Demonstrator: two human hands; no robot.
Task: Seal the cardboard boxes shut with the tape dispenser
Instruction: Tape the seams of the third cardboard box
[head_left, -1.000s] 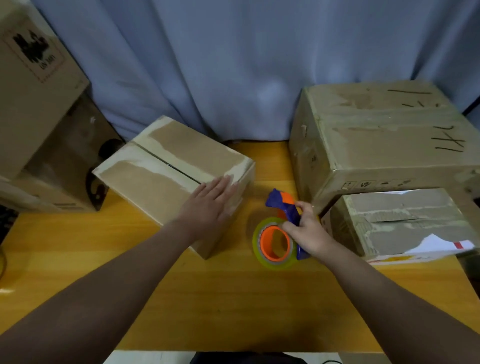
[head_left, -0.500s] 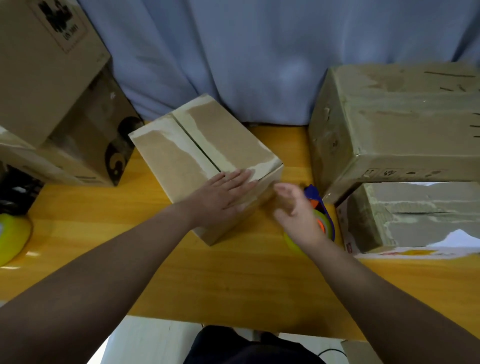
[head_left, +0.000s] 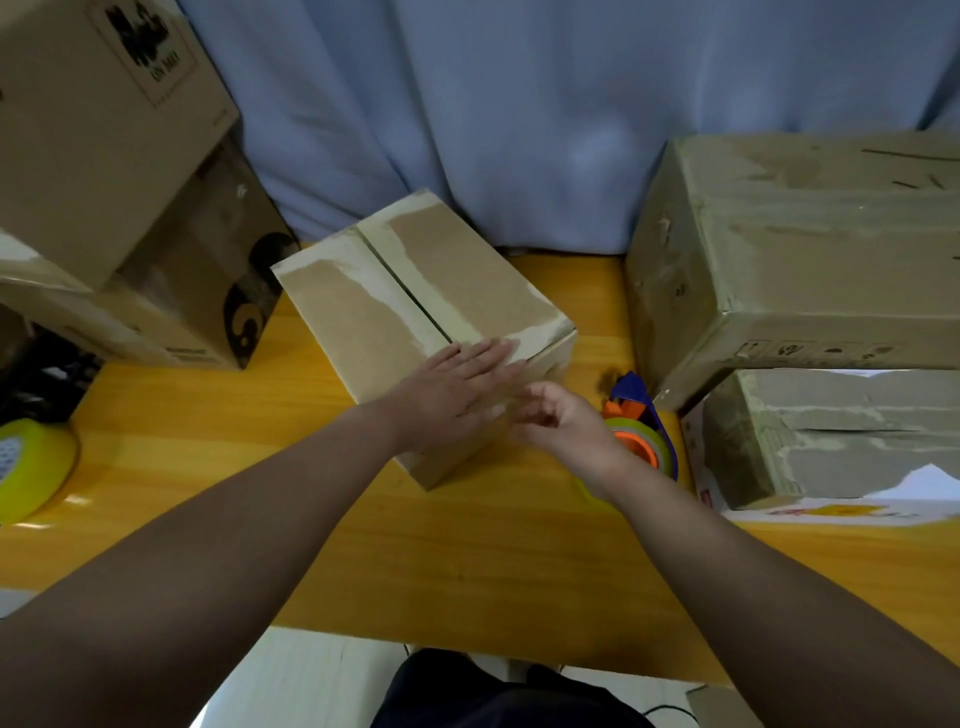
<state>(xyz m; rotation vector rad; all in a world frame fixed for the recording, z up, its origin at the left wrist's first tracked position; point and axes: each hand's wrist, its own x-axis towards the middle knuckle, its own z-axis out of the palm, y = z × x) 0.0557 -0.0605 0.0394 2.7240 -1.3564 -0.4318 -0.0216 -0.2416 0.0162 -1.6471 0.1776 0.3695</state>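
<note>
1. Since a second ago the right hand (head_left: 558, 423) has let go of the dispenser and swung toward 10 o'clock, to the box's near corner. Its fingers are loosely curled and blurred, with nothing visible in them.
2. Left hand (head_left: 457, 387) lies flat, fingers straight, pressing the near end of the small brown cardboard box (head_left: 395, 312), which has turned on the yellow wooden table (head_left: 467, 545).
3. Blue-and-orange tape dispenser with a yellow-green roll (head_left: 636, 410) stands just beside the right wrist at 3 o'clock, partly hidden by it. The right hand is clearly the nearer one.
4. That box's centre seam looks untaped and runs from 5 to 11 o'clock. Likely next, the dispenser gets fetched and drawn along that line.
5. Two stacked, heavily taped cartons (head_left: 810, 270) sit at 2 o'clock.
</note>
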